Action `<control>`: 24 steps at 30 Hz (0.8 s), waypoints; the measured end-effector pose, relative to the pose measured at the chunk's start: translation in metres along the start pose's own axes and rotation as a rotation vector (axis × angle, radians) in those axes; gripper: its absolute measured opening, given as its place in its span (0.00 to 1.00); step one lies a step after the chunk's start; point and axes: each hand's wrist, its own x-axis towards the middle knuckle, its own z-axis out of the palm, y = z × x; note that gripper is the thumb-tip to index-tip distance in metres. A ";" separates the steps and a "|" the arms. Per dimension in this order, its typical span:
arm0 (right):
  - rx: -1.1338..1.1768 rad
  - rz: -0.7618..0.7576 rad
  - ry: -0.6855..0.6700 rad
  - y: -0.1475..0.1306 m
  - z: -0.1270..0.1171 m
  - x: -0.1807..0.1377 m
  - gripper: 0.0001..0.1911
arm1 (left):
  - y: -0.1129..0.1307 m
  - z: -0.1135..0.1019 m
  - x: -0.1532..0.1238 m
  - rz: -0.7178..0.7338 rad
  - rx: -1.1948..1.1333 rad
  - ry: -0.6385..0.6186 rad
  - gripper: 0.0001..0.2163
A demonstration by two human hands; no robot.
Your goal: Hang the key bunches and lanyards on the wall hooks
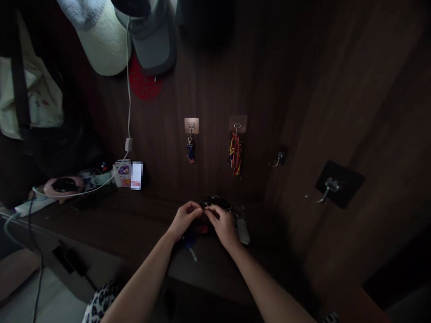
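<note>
My left hand [184, 219] and my right hand [222, 224] meet over a dark wooden shelf [141, 224], fingers pinched together on a bunch of keys and rings [218, 204]. A silver tag [243, 231] hangs beside my right hand. A blue key [189, 246] and something red lie under my hands. The scene is dim, so the exact ring they grip is hard to make out.
On the wooden wall hang hooks: one with a small keychain [190, 150], one with coloured cords [235, 154], two bare hooks [279, 158] [328, 186]. Caps [104, 40] and a bag [27, 98] hang upper left. A white cable [128, 89], small boxes [123, 172] and a pink object [63, 185] are at left.
</note>
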 end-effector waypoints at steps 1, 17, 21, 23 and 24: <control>0.086 0.054 -0.006 0.000 0.000 0.000 0.07 | 0.000 0.000 0.000 0.000 0.002 0.009 0.14; 0.526 0.329 -0.193 -0.009 0.001 -0.001 0.20 | -0.005 -0.005 0.005 -0.013 -0.069 0.012 0.16; 0.590 0.351 -0.225 -0.012 0.000 -0.002 0.17 | -0.005 -0.008 0.005 0.011 -0.105 0.039 0.16; 0.628 0.353 -0.223 -0.011 0.000 -0.003 0.17 | -0.003 -0.008 0.005 0.026 -0.159 0.037 0.15; 0.648 0.358 -0.225 -0.011 -0.001 -0.003 0.17 | -0.002 -0.008 0.005 0.035 -0.195 0.048 0.15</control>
